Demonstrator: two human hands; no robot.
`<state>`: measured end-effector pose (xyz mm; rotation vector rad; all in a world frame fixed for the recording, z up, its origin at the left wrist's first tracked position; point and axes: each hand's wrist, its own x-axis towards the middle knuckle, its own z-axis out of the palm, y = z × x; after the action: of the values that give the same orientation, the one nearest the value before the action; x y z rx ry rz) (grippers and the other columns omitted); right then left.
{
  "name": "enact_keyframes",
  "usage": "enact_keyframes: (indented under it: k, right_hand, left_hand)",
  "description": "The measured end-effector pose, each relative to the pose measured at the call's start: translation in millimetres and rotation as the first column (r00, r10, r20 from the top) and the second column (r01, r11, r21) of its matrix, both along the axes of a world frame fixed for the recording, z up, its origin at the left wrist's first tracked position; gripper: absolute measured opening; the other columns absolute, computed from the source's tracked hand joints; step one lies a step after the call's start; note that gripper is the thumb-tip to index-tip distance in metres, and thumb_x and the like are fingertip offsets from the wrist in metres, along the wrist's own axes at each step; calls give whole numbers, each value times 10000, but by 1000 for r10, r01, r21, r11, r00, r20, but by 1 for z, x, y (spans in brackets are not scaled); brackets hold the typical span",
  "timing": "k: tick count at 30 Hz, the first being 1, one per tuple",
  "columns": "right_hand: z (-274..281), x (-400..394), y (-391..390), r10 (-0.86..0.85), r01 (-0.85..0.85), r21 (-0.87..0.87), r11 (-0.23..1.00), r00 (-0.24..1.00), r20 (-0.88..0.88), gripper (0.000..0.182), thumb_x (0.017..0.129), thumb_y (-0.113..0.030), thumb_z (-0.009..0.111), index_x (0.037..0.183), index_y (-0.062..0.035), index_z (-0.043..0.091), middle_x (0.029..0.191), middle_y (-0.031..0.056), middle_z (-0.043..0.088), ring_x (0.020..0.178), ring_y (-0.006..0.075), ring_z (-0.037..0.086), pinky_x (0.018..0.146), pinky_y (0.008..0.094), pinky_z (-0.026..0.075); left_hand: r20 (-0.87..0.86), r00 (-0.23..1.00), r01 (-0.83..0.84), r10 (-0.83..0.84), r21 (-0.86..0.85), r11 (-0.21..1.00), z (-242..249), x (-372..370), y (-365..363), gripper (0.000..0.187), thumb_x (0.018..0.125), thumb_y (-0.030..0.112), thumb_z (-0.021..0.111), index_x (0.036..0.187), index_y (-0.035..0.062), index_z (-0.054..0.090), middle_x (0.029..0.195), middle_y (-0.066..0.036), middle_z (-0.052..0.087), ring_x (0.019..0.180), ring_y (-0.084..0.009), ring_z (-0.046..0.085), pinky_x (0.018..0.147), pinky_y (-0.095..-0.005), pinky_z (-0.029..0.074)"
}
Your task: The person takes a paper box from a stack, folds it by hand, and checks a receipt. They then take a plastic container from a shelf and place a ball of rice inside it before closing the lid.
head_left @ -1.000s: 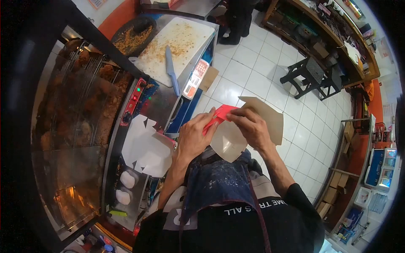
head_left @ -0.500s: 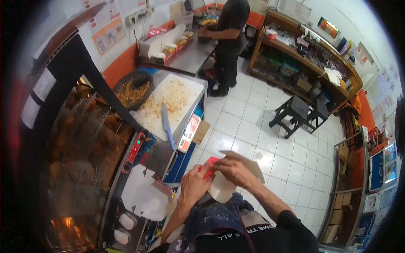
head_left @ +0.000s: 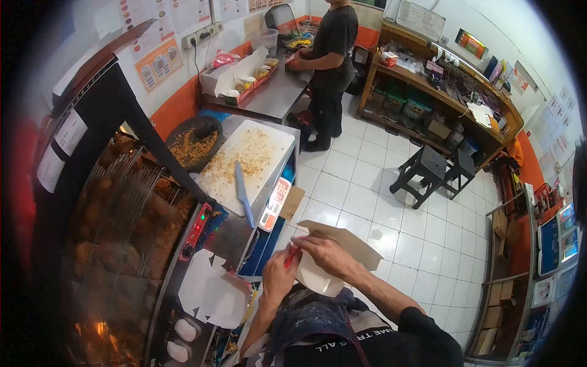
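Note:
A cardboard food box (head_left: 350, 243), pale inside with red outer parts, is between my hands in front of my body, its flaps partly folded. My left hand (head_left: 279, 274) is closed around its red left corner. My right hand (head_left: 324, 252) pinches the same end, with the wide flap sticking out beyond the wrist. The fingertips of both hands meet there, and part of the corner is hidden under them. To the left of my left hand, another white box (head_left: 211, 290) lies opened out on the counter.
A knife (head_left: 242, 189) with a blue handle lies on the crumb-strewn white cutting board (head_left: 269, 144). Behind it is a dark mortar (head_left: 194, 144). Chicken fills the lit cabinet (head_left: 116, 244) at left. A co-worker (head_left: 333, 67) stands at the far steel table (head_left: 269, 101). Black stools (head_left: 422, 174) stand on the floor.
My hands have shifted slightly left with the box, and its wide flap has turned. My view has tilted up a little. The co-worker's hands now show at a small red item.

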<state>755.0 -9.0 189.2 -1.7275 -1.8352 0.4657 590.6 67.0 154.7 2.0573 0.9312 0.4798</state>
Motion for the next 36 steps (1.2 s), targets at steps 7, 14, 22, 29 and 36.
enact_keyframes:
  k: [7, 14, 22, 29, 36]
  right_hand:
    - [13, -18, -6, -139, 187, 328, 926, 977, -164, 487, 830, 85, 571, 1282, -92, 604, 1212, 179, 631, 1132, 377, 587, 967, 445, 477]
    - [5, -18, -38, -484, 667, 317, 675, 724, -492, 123, 911, -59, 648, 981, -7, 560, 889, 82, 569, 820, 188, 522, 756, 317, 430]
    - [-10, 23, -54, -421, 485, -372, 791, -8, -907, 781, 938, -365, 659, 1513, -27, 254, 1399, 186, 463, 1309, 263, 443, 1048, 369, 399]
    - [-10, 30, -53, -349, 298, -282, 912, 203, -915, 647, 926, -267, 680, 1470, -78, 385, 1269, 96, 558, 1212, 205, 504, 1029, 335, 405]
    - [-10, 24, -55, -278, 93, -263, 960, 229, -933, 705, 925, -367, 677, 1484, -92, 348, 1356, 112, 515, 1256, 224, 490, 1037, 368, 415]
  left_hand:
    - [163, 981, -158, 110, 325, 932, 33, 3, 10, 547, 909, 271, 679, 1346, -20, 527, 1161, -230, 604, 1005, -416, 620, 807, -426, 528]
    - [254, 937, -289, 241, 173, 942, 30, -1, 17, 602, 949, 340, 637, 1397, -28, 475, 1223, -259, 571, 1074, -412, 598, 880, -434, 500]
    - [383, 922, 63, 50, -278, 959, -8, -16, 10, 554, 996, 302, 581, 1446, 16, 430, 1287, -161, 540, 1104, -235, 556, 920, -361, 452]
    - [437, 890, 167, 133, -581, 797, 10, -26, 24, 721, 888, 288, 732, 1465, 16, 396, 1308, -105, 537, 1142, -191, 533, 948, -333, 439]
    - [372, 921, 144, 120, -608, 780, 26, -29, 25, 594, 950, 341, 653, 1390, -8, 463, 1278, -108, 571, 1164, -150, 514, 1014, -290, 371]
